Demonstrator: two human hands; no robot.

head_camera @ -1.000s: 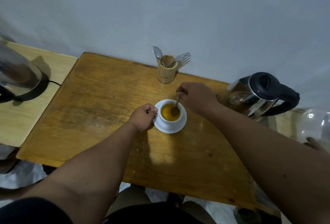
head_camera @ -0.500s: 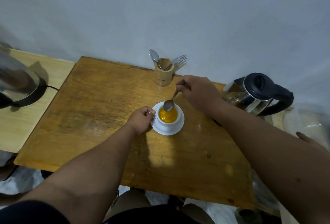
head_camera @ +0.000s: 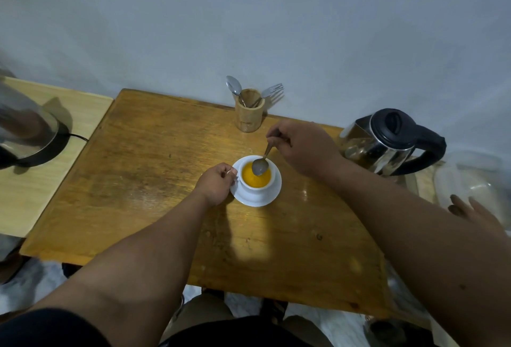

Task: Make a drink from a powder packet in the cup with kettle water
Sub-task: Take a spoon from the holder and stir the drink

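A white cup [head_camera: 255, 187] full of orange drink stands on a white saucer [head_camera: 272, 194] in the middle of the wooden table [head_camera: 154, 180]. My left hand [head_camera: 217, 186] pinches the cup's handle from the left. My right hand [head_camera: 300, 147] grips a metal spoon [head_camera: 261, 162] by its handle, with the bowl of the spoon raised just above the drink. A steel kettle with a black lid and handle [head_camera: 392, 142] stands to the right of my right hand. No powder packet is visible.
A bamboo holder [head_camera: 249, 114] with a spoon and a fork stands at the table's back edge by the wall. A second appliance on a black base [head_camera: 27, 131] sits on a lighter side table at left. A clear container [head_camera: 470, 180] and another person's fingers [head_camera: 470, 208] are at right.
My right hand has lifted the spoon out of the drink; its bowl now hangs just above the cup. My left hand has stayed on the handle.
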